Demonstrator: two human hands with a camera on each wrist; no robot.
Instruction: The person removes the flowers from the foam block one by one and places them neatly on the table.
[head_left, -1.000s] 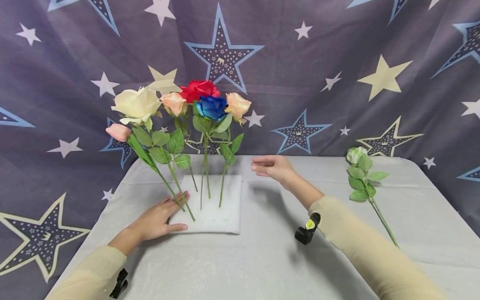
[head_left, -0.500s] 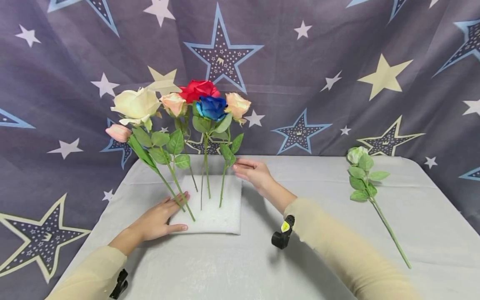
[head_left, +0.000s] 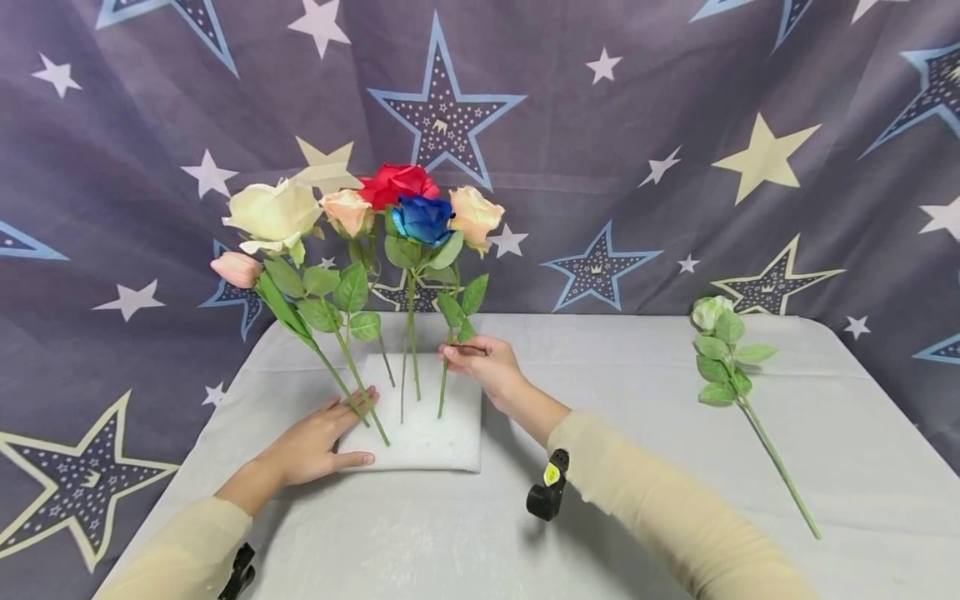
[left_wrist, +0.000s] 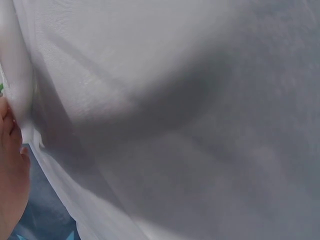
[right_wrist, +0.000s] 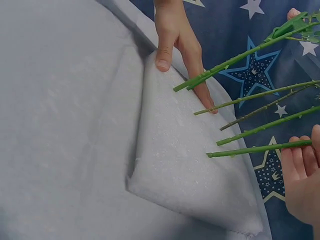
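Several artificial flowers stand in a white foam block (head_left: 435, 446): a cream rose (head_left: 273, 212), a pink tulip (head_left: 237, 269), a red rose (head_left: 396, 183), a blue rose (head_left: 422, 218) and two peach roses, one at the left (head_left: 347, 211) and one at the right (head_left: 476, 217). My left hand (head_left: 315, 437) rests flat on the block's left edge, fingers spread. With its fingertips and thumb, my right hand (head_left: 491, 367) pinches the stem of the right peach rose below its leaves; the right wrist view shows this hand (right_wrist: 302, 185) at that green stem (right_wrist: 260, 149).
A pale green rose (head_left: 712, 312) with a long leafy stem lies on the right of the grey cloth-covered table (head_left: 600, 358). Behind the table hangs a dark curtain (head_left: 570, 150) with a star pattern.
My right hand has moved left from beside the block to the right peach rose and now holds its stem. My left hand has stayed in place on the block.
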